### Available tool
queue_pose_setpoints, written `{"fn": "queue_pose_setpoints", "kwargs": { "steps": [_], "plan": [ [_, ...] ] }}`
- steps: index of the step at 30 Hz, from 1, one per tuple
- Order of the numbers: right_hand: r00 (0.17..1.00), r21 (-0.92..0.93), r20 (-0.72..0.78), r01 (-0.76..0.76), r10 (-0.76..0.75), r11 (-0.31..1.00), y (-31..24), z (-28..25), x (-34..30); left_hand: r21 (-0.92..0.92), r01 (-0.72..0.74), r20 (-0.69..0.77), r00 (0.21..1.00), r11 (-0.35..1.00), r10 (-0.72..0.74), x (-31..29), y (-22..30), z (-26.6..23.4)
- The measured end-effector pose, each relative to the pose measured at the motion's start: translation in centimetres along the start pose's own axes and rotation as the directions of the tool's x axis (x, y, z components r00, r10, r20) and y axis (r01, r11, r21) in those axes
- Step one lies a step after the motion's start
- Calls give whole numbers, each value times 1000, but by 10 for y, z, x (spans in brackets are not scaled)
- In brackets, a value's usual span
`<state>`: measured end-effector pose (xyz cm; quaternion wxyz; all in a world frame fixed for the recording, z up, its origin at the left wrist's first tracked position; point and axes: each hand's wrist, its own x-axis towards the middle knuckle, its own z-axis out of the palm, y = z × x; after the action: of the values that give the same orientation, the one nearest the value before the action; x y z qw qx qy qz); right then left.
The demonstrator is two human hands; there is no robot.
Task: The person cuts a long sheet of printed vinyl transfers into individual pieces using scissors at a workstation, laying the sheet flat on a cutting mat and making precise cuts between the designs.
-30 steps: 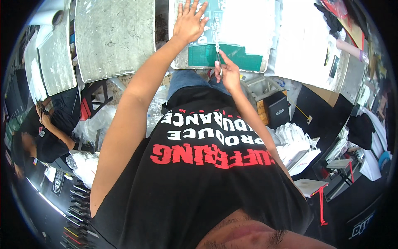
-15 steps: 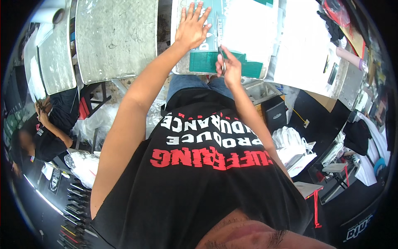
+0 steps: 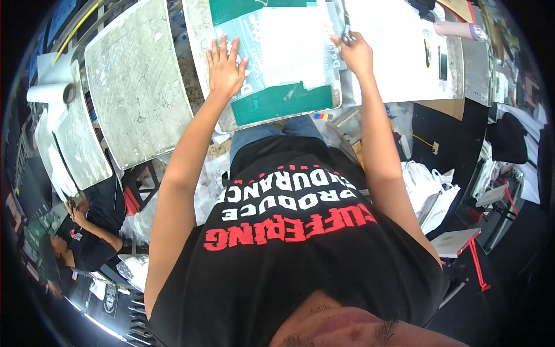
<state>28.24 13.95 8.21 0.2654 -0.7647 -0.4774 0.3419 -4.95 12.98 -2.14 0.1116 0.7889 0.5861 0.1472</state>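
My left hand lies flat, fingers spread, on the left side of a clear printed film. Over the middle of the film shows a white sheet. Beneath them is a green cutting mat, its near strip uncovered. Past the film's right side, my right hand is closed round a pair of scissors. Their blades point away from me and are partly hard to make out against the white.
A large white sheet covers the surface at right, with a pink roll beyond. Worn grey boards stand at left, near a white roll. At far left a person in black works with their hands.
My right hand has carried the scissors rightward, from beside my left hand to the film's right side. The left hand stays flat on the film. The view has turned.
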Motion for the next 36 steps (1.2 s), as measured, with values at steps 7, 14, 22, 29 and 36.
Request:
{"fn": "queue_pose_setpoints", "kwargs": {
  "steps": [7, 14, 22, 29, 36],
  "plan": [
    [997, -353, -62, -62, 43, 933, 38, 1, 34, 58, 16, -5, 1000, 998, -16, 25, 43, 16],
    [1000, -269, 23, 4, 2, 963, 46, 19, 34, 75, 25, 33, 999, 997, -28, 45, 110, 41],
    [972, -115, 148, 202, -184, 973, 43, -5, 21, 44, 157, -19, 988, 987, -156, 38, 149, 49],
    [982, -88, 154, 122, -108, 989, 69, 9, 52, 55, 337, -29, 942, 940, -336, 31, 159, 50],
    [986, -71, 159, 67, -55, 995, 64, 6, 43, -21, 361, -153, 920, 932, -360, 42, 197, 86]
  ]
}}
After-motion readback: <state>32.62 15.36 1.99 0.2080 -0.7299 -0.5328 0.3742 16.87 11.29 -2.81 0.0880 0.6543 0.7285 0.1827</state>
